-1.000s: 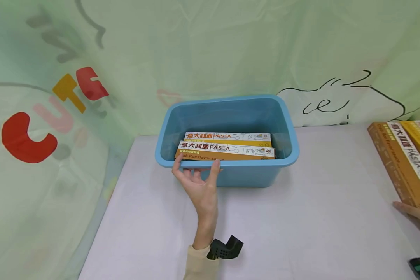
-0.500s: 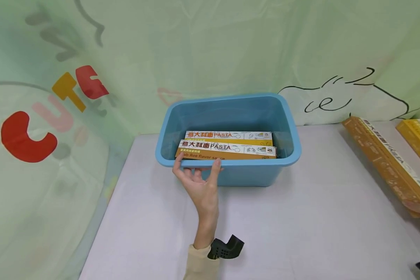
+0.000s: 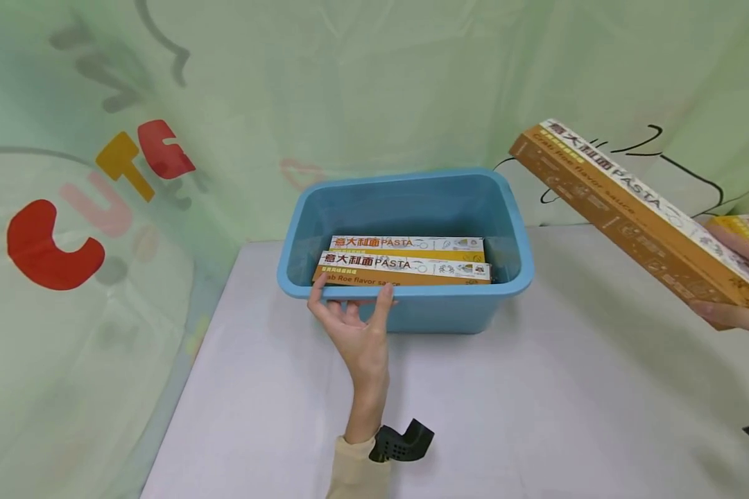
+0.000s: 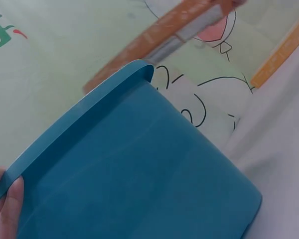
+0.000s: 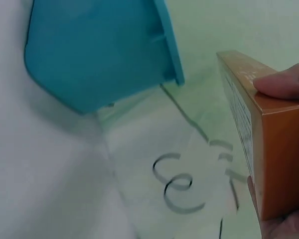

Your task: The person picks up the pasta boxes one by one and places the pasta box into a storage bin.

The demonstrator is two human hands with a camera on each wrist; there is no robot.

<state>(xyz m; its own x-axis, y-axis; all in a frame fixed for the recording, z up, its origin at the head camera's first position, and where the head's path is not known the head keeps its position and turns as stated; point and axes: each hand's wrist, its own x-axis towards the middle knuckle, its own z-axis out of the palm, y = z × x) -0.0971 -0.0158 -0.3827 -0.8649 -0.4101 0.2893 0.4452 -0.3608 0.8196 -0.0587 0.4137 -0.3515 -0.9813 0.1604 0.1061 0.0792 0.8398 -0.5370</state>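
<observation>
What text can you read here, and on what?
"PASTA", after Chinese characters: held box and both boxes in the bin.
"Crab Roe flavor sauce": held box side.
"ab Roe flavor sa": front binned box, partly hidden.
"CUTE": backdrop.
Smaller print: unreadable.

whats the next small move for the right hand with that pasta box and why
Probably carry the lifted pasta box leftward over the blue bin and level it. The right hand holds it in the air, tilted, to the bin's right; two pasta boxes already lie flat inside, and the left hand holds the bin's near rim.
</observation>
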